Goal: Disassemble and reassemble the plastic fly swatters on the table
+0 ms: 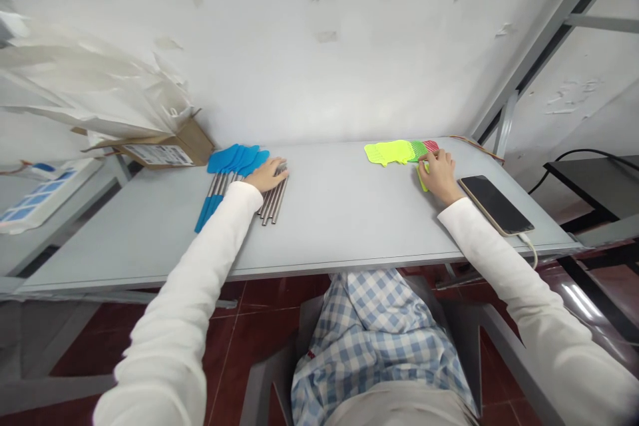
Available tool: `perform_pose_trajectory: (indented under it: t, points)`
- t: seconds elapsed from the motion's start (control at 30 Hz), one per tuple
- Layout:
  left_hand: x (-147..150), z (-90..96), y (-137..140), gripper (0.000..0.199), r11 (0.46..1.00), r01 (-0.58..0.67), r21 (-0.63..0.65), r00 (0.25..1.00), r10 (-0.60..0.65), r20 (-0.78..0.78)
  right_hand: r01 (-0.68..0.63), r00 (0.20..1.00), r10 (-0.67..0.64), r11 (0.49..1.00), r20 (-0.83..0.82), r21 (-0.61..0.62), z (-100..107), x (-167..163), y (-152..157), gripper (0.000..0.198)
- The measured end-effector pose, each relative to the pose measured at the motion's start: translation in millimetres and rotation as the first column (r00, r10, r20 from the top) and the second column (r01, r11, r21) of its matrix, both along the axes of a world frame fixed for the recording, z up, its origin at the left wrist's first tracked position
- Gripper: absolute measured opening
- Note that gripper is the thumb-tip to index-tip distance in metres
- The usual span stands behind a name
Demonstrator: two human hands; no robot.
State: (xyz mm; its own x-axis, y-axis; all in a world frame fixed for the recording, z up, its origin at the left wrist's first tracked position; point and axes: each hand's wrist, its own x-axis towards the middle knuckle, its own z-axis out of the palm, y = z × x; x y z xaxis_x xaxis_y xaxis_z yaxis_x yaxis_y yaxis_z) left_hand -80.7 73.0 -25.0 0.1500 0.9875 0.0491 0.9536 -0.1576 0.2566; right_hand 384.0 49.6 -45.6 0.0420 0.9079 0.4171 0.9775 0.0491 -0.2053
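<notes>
My left hand (267, 175) lies over the upper ends of a bundle of thin metal rods (273, 203), its fingers stretched out and touching them. Just left of it are several blue flat-headed swatters (238, 158) with metal shafts and blue handles, fanned side by side. On the right, my right hand (440, 176) has its fingers closed on the edge of a yellow-green plastic swatter head (422, 176), mostly hidden under the hand. Beside it, yellow-green perforated heads (392, 152) overlap in a row with a green head (418, 149) and a red head (430, 145).
A phone (495, 204) with a white cable lies right of my right hand. An opened cardboard box (167, 146) stands at the back left, with white plastic bags above it. A white wall (324, 80) borders the back of the grey table (329, 226).
</notes>
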Motion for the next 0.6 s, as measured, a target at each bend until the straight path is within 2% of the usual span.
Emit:
perform_pose_trajectory:
  t: [0.1,0.3,0.47,0.6]
  points:
    - [-6.3,-9.7,6.3,0.05,1.0,0.001,-0.027,1.0,0.0,0.009,0.013,1.0,-0.013,1.0,-0.021,0.008,1.1,0.4,-0.9,0.035]
    - [-15.8,-18.9,0.7,0.04,0.993,0.064,0.094,0.997,-0.067,0.026,0.018,0.998,-0.016,0.999,-0.065,0.031,-2.2,3.8,3.2,0.031]
    - [-15.6,-21.4,-0.4,0.031,0.99,0.026,0.138,1.0,-0.028,0.008,0.012,0.998,-0.009,0.999,-0.068,0.051,-7.5,7.2,7.3,0.03]
    - [-11.8,-19.7,-6.4,0.036,0.99,-0.001,0.141,0.996,-0.011,0.087,0.001,0.998,0.004,0.998,-0.07,0.061,-9.4,9.0,8.2,0.029]
